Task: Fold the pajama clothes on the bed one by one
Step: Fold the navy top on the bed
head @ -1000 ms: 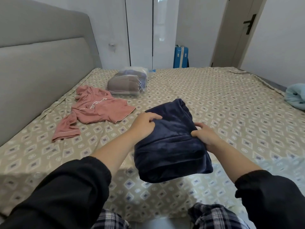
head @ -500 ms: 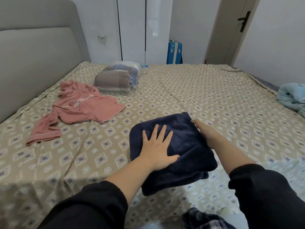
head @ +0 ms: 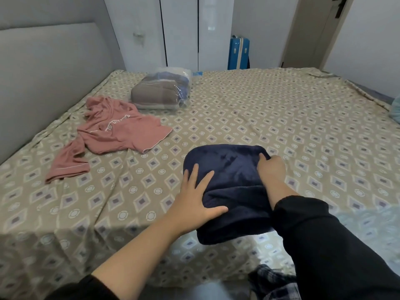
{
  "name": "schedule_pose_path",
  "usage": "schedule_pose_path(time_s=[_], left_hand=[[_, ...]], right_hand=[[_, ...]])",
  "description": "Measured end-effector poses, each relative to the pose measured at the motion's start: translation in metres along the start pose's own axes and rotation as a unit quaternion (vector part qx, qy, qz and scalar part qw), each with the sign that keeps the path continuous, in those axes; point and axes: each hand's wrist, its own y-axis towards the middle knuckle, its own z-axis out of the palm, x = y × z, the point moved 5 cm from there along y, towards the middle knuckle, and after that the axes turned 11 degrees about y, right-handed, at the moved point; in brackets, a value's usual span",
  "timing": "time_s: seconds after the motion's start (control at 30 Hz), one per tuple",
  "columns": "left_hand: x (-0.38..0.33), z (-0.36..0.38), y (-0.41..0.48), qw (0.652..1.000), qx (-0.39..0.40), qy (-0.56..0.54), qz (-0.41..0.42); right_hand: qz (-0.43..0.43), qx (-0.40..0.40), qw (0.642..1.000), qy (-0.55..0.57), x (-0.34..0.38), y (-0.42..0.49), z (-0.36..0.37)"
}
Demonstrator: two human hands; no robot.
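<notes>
A folded navy pajama piece (head: 229,169), thick and plush with a soft velvety nap, lies as a rounded rectangular bundle near the front edge of the bed (head: 281,118), whose tan sheet is printed all over with diamonds and small circles. The person's left hand (head: 194,200) lies flat on the bundle's near left side, fingers straight and spread, palm down on the pile. The right hand (head: 271,169) clasps the far right corner, thumb on top and the other fingers curled over the edge; how far they reach under the fabric cannot be made out. Both forearms are bare below black sleeves.

Well apart to the left, a thin pink pajama top (head: 116,135) with pale piping lies crumpled and unfolded, one sleeve trailing toward the front; the lettering on it is too creased to read. Just beyond it sits a clear plastic bag of folded grey and blue bedding (head: 161,92). A padded grey headboard (head: 43,72) runs along the left. A blue suitcase (head: 238,53) stands past the bed, its lower part hidden. A pale blue item (head: 396,109) is cut off by the right edge.
</notes>
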Motion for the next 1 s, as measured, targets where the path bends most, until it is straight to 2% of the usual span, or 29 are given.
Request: schedule_pose_path(time_s=[0.07, 0.17, 0.3, 0.4, 0.53, 0.63, 0.7, 0.77, 0.83, 0.9, 0.93, 1.0], left_hand=[[0.009, 0.007, -0.004, 0.997, 0.009, -0.067, -0.024], [0.011, 0.011, 0.0, 0.995, 0.003, -0.091, -0.029], [0.015, 0.008, 0.002, 0.989, -0.016, -0.143, -0.024], [0.006, -0.007, 0.006, 0.981, -0.056, -0.184, 0.004], [0.002, -0.046, 0.031, 0.979, -0.107, -0.171, 0.037], [0.016, -0.049, 0.043, 0.993, -0.087, -0.063, 0.044], [0.024, -0.036, 0.044, 0.997, -0.07, -0.016, 0.036], [0.03, -0.027, 0.042, 0.996, -0.077, -0.012, 0.032], [0.033, -0.024, 0.042, 0.996, -0.083, -0.008, 0.031], [0.033, -0.025, 0.042, 0.996, -0.085, -0.005, 0.036], [0.031, -0.026, 0.041, 0.995, -0.089, -0.003, 0.041], [0.03, -0.028, 0.038, 0.993, -0.105, 0.005, 0.046]], right_hand=[[0.006, 0.015, 1.0, -0.027, 0.001, -0.003, 0.002], [0.044, 0.043, 0.996, -0.067, -0.001, -0.004, 0.001], [0.087, 0.143, 0.985, -0.041, -0.007, -0.01, 0.0], [0.09, 0.176, 0.98, -0.036, -0.005, -0.014, -0.006], [0.087, 0.106, 0.99, 0.035, 0.005, -0.011, -0.009], [0.11, 0.054, 0.991, 0.053, 0.007, -0.015, -0.003], [0.092, 0.02, 0.996, 0.007, 0.007, -0.018, -0.003], [0.022, -0.006, 0.996, -0.082, 0.02, -0.019, -0.004], [-0.123, 0.014, 0.982, -0.14, 0.054, -0.028, 0.003], [-0.284, 0.084, 0.944, -0.146, 0.093, -0.045, 0.021], [-0.337, 0.136, 0.918, -0.157, 0.105, -0.057, 0.034], [-0.388, 0.221, 0.865, -0.23, 0.105, -0.074, 0.062]])
